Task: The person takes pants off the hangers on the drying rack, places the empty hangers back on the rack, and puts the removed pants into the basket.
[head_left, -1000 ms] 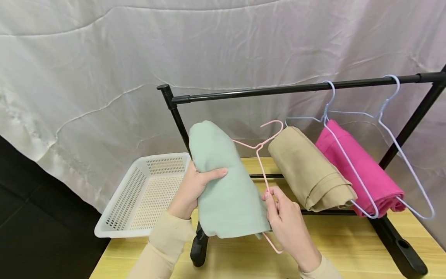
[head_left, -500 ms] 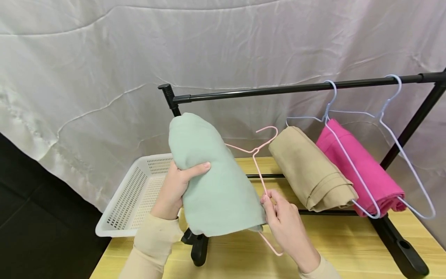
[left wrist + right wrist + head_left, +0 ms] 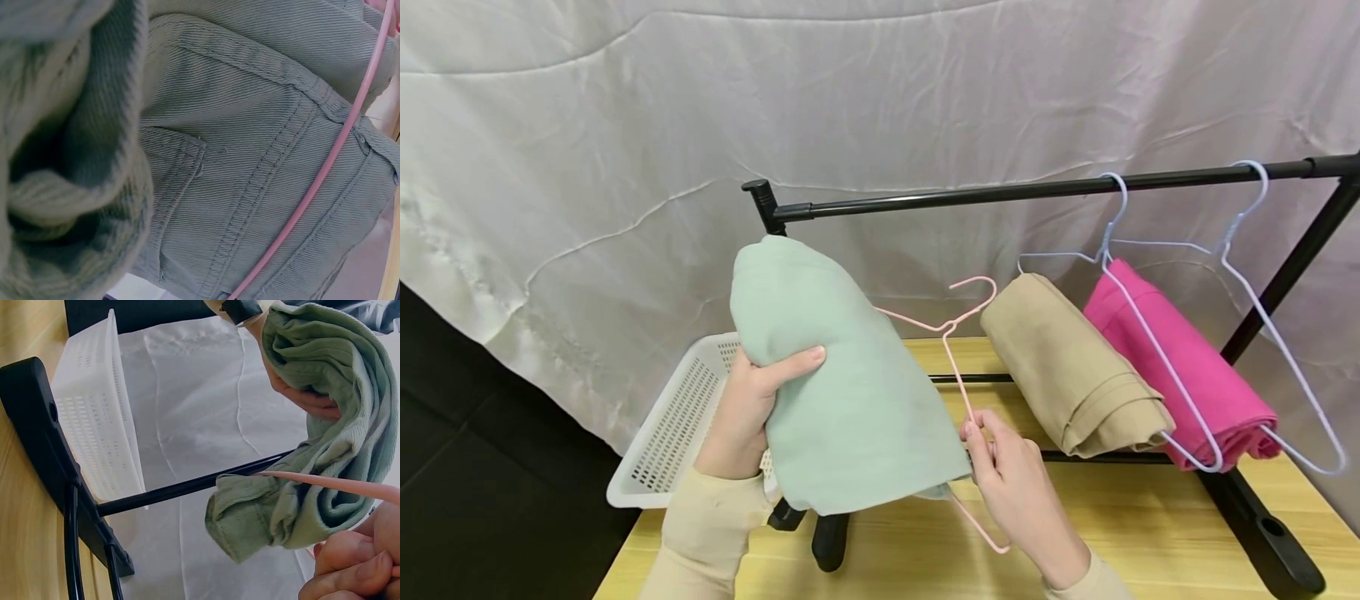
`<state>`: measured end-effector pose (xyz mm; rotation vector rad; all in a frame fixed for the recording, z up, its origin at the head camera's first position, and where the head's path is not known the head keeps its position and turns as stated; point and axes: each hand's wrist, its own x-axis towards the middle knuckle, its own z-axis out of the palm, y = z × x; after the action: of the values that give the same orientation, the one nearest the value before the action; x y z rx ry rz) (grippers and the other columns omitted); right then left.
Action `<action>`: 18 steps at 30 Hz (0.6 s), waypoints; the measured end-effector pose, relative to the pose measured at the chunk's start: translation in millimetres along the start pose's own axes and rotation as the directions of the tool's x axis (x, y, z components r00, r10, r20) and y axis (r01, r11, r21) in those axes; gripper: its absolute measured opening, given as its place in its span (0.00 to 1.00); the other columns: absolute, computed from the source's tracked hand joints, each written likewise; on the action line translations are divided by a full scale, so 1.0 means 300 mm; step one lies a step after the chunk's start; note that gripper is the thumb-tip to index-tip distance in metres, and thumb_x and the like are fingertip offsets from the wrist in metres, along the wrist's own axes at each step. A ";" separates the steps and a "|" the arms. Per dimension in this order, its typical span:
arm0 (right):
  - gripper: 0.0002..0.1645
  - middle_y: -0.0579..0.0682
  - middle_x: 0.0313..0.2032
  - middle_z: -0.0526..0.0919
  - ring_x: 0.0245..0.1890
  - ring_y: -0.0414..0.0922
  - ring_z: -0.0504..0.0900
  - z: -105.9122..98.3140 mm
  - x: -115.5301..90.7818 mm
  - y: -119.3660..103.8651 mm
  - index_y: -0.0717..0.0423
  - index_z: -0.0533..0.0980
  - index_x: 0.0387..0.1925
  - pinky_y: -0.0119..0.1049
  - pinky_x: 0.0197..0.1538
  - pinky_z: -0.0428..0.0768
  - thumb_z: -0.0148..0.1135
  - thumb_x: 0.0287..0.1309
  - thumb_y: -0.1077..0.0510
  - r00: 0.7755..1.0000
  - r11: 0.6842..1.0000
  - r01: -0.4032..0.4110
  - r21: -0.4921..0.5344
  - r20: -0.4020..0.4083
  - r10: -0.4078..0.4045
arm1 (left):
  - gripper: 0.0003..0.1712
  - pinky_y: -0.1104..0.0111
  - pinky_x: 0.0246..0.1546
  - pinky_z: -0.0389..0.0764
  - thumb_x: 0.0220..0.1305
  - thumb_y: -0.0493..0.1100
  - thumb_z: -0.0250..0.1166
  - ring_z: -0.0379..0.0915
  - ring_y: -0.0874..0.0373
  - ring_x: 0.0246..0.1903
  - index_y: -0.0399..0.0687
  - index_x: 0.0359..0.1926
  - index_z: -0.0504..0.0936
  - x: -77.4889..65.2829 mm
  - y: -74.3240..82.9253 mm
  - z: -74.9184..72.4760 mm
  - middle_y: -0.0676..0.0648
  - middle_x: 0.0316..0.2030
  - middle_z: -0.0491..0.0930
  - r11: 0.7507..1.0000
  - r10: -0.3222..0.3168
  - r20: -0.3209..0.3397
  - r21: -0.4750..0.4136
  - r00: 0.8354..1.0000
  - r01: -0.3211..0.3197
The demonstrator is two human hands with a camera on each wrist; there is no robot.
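Pale green trousers (image 3: 842, 392), folded over, hang from my left hand (image 3: 747, 408), whose thumb lies across the front while the other fingers are hidden behind the cloth. My right hand (image 3: 1017, 487) pinches one side of a pink wire hanger (image 3: 953, 367) next to the trousers' lower right corner. The hanger's hook points up, free of the rail. In the left wrist view, the pink bar (image 3: 322, 176) crosses in front of a stitched pocket and seams. In the right wrist view, the hanger passes along the folded cloth (image 3: 244, 519).
A black rack rail (image 3: 925, 200) spans the back. Khaki trousers (image 3: 1067, 358) and a magenta garment (image 3: 1180, 358) hang there on pale blue hangers (image 3: 1285, 350). At left stands a white perforated basket (image 3: 658, 442), partly hidden. The rack's black foot (image 3: 1262, 533) rests on the wooden table (image 3: 1075, 550).
My left hand has moved left, drawing the trousers' upper part left and widening the spread of cloth. The pink hook has sunk slightly. My right hand has stayed nearly in place.
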<state>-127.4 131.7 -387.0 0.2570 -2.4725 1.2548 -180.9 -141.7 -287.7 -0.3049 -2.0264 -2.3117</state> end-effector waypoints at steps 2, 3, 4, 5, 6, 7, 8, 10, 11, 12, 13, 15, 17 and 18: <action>0.11 0.36 0.13 0.64 0.13 0.32 0.62 -0.010 -0.006 -0.012 0.45 0.77 0.39 0.29 0.19 0.64 0.49 0.77 0.51 1.000 1.000 -0.021 0.006 0.018 0.021 | 0.34 0.60 0.50 0.83 0.60 0.38 0.72 0.79 0.53 0.48 0.58 0.61 0.65 -0.011 0.018 -0.002 0.48 0.54 0.74 1.000 -0.002 0.006 -0.006 1.000 0.002; 0.11 0.36 0.13 0.64 0.13 0.32 0.63 -0.015 -0.009 -0.017 0.45 0.77 0.38 0.29 0.19 0.65 0.49 0.77 0.51 0.999 1.000 -0.029 0.006 0.023 0.029 | 0.34 0.60 0.50 0.83 0.60 0.38 0.72 0.79 0.53 0.48 0.57 0.61 0.65 -0.017 0.028 -0.002 0.48 0.53 0.74 1.000 -0.006 0.006 -0.010 1.000 0.006; 0.11 0.36 0.13 0.64 0.13 0.32 0.63 -0.018 -0.011 -0.019 0.45 0.77 0.38 0.29 0.19 0.65 0.49 0.77 0.51 0.999 0.999 -0.034 0.007 0.027 0.034 | 0.34 0.60 0.51 0.83 0.60 0.37 0.72 0.79 0.53 0.48 0.57 0.61 0.65 -0.021 0.035 -0.003 0.48 0.53 0.75 1.000 -0.005 0.006 -0.016 1.000 0.005; 0.11 0.36 0.13 0.65 0.13 0.32 0.63 -0.020 -0.013 -0.022 0.45 0.77 0.38 0.29 0.19 0.65 0.49 0.77 0.52 0.999 0.999 -0.037 0.009 0.030 0.037 | 0.34 0.60 0.51 0.83 0.60 0.37 0.72 0.79 0.53 0.48 0.57 0.62 0.64 -0.026 0.042 -0.004 0.48 0.53 0.74 1.000 -0.006 0.006 -0.018 1.000 0.006; 0.11 0.36 0.13 0.65 0.13 0.32 0.64 -0.023 -0.015 -0.024 0.46 0.76 0.38 0.29 0.19 0.66 0.49 0.77 0.52 0.999 0.999 -0.038 0.011 0.032 0.038 | 0.34 0.60 0.51 0.83 0.60 0.37 0.72 0.79 0.53 0.48 0.56 0.62 0.64 -0.030 0.049 -0.005 0.48 0.53 0.75 1.000 -0.005 0.001 -0.022 1.000 0.005; 0.11 0.36 0.13 0.66 0.13 0.32 0.65 -0.025 -0.016 -0.027 0.45 0.76 0.38 0.29 0.19 0.66 0.49 0.77 0.52 0.999 0.999 -0.040 0.011 0.030 0.039 | 0.34 0.60 0.51 0.83 0.61 0.37 0.71 0.79 0.53 0.48 0.56 0.62 0.64 -0.035 0.056 -0.006 0.48 0.53 0.75 1.000 -0.005 -0.001 -0.028 1.000 0.005; 0.11 0.36 0.14 0.67 0.14 0.32 0.65 -0.028 -0.018 -0.030 0.45 0.76 0.37 0.29 0.20 0.67 0.49 0.77 0.52 0.999 0.999 -0.040 0.010 0.029 0.040 | 0.34 0.60 0.52 0.83 0.61 0.36 0.71 0.79 0.53 0.48 0.56 0.62 0.64 -0.040 0.063 -0.006 0.48 0.53 0.74 0.999 -0.003 -0.006 -0.033 1.000 0.003; 0.11 0.36 0.14 0.67 0.14 0.32 0.66 -0.031 -0.021 -0.033 0.45 0.76 0.37 0.29 0.20 0.67 0.49 0.77 0.52 0.999 0.999 -0.040 0.019 0.031 0.040 | 0.34 0.59 0.52 0.82 0.60 0.35 0.71 0.79 0.52 0.49 0.55 0.62 0.64 -0.046 0.073 -0.008 0.48 0.53 0.74 0.999 0.010 -0.015 -0.048 1.000 -0.011; 0.11 0.36 0.14 0.68 0.13 0.32 0.66 -0.031 -0.021 -0.033 0.45 0.76 0.37 0.29 0.20 0.67 0.49 0.77 0.52 0.999 0.999 -0.038 0.025 0.031 0.037 | 0.34 0.59 0.52 0.82 0.61 0.35 0.70 0.78 0.52 0.49 0.56 0.62 0.64 -0.050 0.076 -0.010 0.48 0.54 0.74 0.999 0.011 -0.020 -0.052 1.000 -0.012; 0.11 0.36 0.14 0.67 0.13 0.32 0.66 -0.031 -0.021 -0.033 0.44 0.76 0.37 0.29 0.20 0.67 0.49 0.77 0.51 0.999 0.999 -0.037 0.027 0.030 0.037 | 0.34 0.59 0.52 0.82 0.61 0.34 0.70 0.79 0.52 0.49 0.56 0.62 0.64 -0.053 0.079 -0.012 0.48 0.54 0.74 0.998 0.017 -0.024 -0.057 1.000 -0.018; 0.11 0.36 0.14 0.68 0.13 0.32 0.66 -0.031 -0.021 -0.034 0.44 0.76 0.37 0.29 0.20 0.67 0.49 0.77 0.51 0.999 0.999 -0.036 0.032 0.030 0.035 | 0.33 0.59 0.52 0.83 0.61 0.34 0.70 0.79 0.52 0.48 0.55 0.62 0.65 -0.057 0.082 -0.013 0.48 0.53 0.75 0.998 0.020 -0.024 -0.065 1.000 -0.021; 0.12 0.36 0.13 0.67 0.13 0.32 0.66 -0.033 -0.022 -0.035 0.45 0.76 0.38 0.29 0.19 0.67 0.48 0.77 0.51 0.999 0.998 -0.033 0.051 0.036 0.031 | 0.32 0.58 0.51 0.83 0.61 0.34 0.70 0.80 0.52 0.47 0.53 0.62 0.66 -0.064 0.087 -0.016 0.47 0.53 0.76 0.997 0.016 -0.033 -0.072 0.999 -0.018; 0.13 0.36 0.12 0.67 0.12 0.32 0.65 -0.036 -0.023 -0.037 0.47 0.76 0.38 0.30 0.19 0.66 0.48 0.78 0.51 0.999 0.997 -0.032 0.068 0.046 0.028 | 0.31 0.59 0.51 0.84 0.61 0.34 0.70 0.81 0.53 0.46 0.53 0.62 0.66 -0.073 0.092 -0.020 0.48 0.53 0.76 0.997 0.009 -0.047 -0.075 0.999 -0.012; 0.13 0.36 0.12 0.67 0.12 0.32 0.64 -0.037 -0.023 -0.038 0.47 0.76 0.38 0.29 0.18 0.66 0.47 0.78 0.50 0.998 0.996 -0.032 0.078 0.052 0.028 | 0.31 0.59 0.50 0.84 0.61 0.34 0.69 0.81 0.53 0.46 0.52 0.62 0.66 -0.078 0.094 -0.022 0.48 0.53 0.76 0.997 0.007 -0.056 -0.073 0.998 -0.011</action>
<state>-114.9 133.9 -375.2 0.2755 -2.4812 1.3760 -154.0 -154.3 -265.1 -0.2500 -1.9150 -2.3649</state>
